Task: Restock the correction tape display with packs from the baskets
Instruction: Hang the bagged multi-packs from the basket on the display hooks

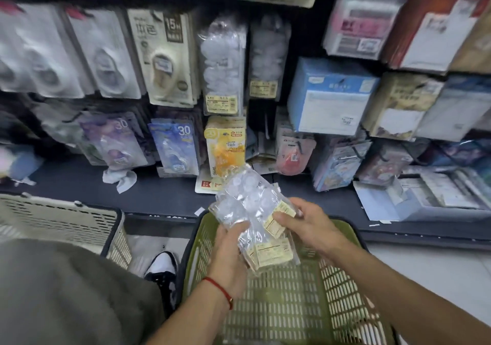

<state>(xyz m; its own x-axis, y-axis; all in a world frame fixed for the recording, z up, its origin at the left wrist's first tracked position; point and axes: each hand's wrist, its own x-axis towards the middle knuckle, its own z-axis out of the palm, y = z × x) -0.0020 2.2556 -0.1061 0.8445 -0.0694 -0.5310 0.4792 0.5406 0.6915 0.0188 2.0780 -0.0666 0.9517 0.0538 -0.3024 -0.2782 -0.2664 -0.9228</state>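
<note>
With my left hand (230,254) curled under a sheaf of clear packs (251,206) over the green basket (342,273), and my right hand (305,221) pinching their label end, I judge I'm sorting them, next hanging them on the matching clear-pack hook (221,60) far above.

You hold a fanned bunch of clear packs (249,212) with yellow labels. They hang above the green basket (342,273), below the display (223,65).
</note>
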